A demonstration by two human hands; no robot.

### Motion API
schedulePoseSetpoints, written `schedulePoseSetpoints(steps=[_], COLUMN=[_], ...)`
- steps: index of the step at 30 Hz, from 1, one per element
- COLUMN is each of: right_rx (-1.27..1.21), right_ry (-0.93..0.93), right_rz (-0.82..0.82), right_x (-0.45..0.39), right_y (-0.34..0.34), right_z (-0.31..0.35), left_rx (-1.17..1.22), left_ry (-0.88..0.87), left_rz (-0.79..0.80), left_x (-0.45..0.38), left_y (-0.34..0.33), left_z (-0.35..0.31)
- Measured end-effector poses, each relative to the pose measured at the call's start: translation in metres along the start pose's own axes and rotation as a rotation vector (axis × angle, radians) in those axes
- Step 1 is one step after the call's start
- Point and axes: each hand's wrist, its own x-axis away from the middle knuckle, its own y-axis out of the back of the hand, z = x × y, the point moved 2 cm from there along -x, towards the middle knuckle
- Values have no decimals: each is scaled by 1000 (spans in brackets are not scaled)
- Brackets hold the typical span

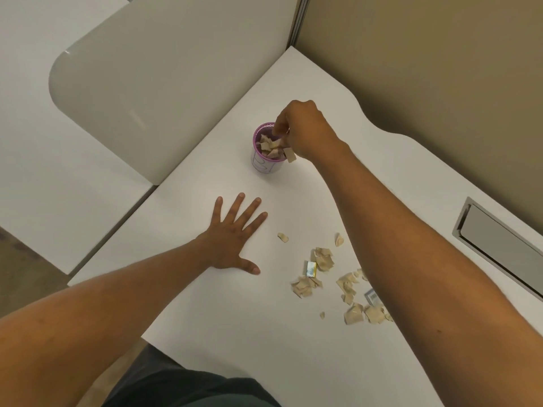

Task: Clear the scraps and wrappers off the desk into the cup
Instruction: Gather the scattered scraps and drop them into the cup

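Observation:
A purple-rimmed paper cup (266, 164) stands on the white desk (223, 318), filled with beige scraps. My right hand (305, 129) hovers over its right rim, fingers bunched downward on scraps; one beige scrap (291, 155) hangs at the rim beside the fingers. My left hand (235, 236) lies flat on the desk, fingers spread, holding nothing. Several beige scraps (323, 258) are scattered to its right, with a small gold-and-white wrapper (310, 269) among them and a blue-white wrapper (372, 296) partly hidden by my right forearm.
A grey chair back (164, 83) stands left of the desk. A tan partition wall (440, 69) borders the desk's far right side. A metal cable hatch (499, 245) is set in the desk at the right. The desk's front edge is close to my body.

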Motion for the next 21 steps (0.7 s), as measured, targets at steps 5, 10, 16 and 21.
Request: schedulePoseSetpoints(steps=[5, 10, 16, 21], right_rx=[130, -6, -168, 91], right_ry=[61, 69, 71, 177], right_rz=[78, 42, -185, -67], right_x=[9, 8, 17, 39], right_y=[-28, -29, 1, -34], right_z=[7, 3, -33, -38], left_rx=[7, 1, 6, 10], left_ry=[5, 7, 3, -7], left_rz=[15, 25, -10, -20], left_x=[-1, 0, 0, -1], left_y=[0, 2, -1, -2], left_z=[0, 0, 0, 1])
